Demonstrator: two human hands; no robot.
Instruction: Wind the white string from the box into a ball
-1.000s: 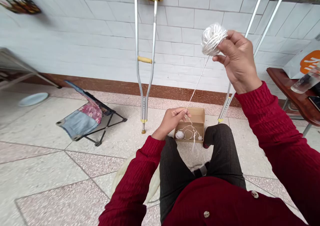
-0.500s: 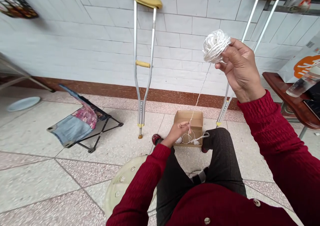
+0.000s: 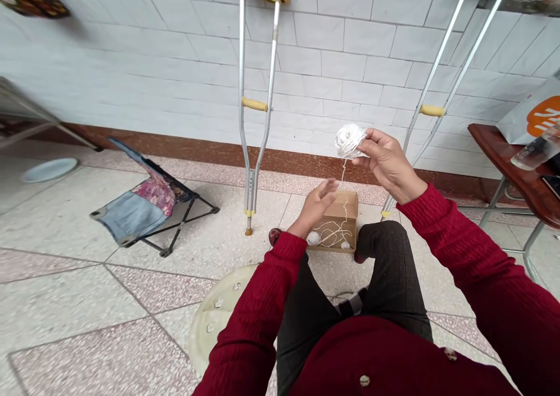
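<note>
My right hand (image 3: pixel 387 161) holds a white ball of string (image 3: pixel 349 140) at chest height, fingers closed round it. A strand of string (image 3: pixel 343 177) hangs from the ball down into a small open cardboard box (image 3: pixel 342 206) on the floor between my knees. The box holds loose string and two small white balls. My left hand (image 3: pixel 317 203) hovers just above the box's left side with its fingers spread, holding nothing.
Two aluminium crutches (image 3: pixel 256 101) (image 3: pixel 441 87) lean on the white tiled wall. A folding cloth stool (image 3: pixel 149 206) stands to the left, a plate (image 3: pixel 49 170) lies on the floor beyond it. A wooden table (image 3: pixel 510 163) with a bottle is at right. A pale plastic stool (image 3: pixel 214 320) is under me.
My right hand has come down and toward me with the ball. My left hand has let go of the strand and opened.
</note>
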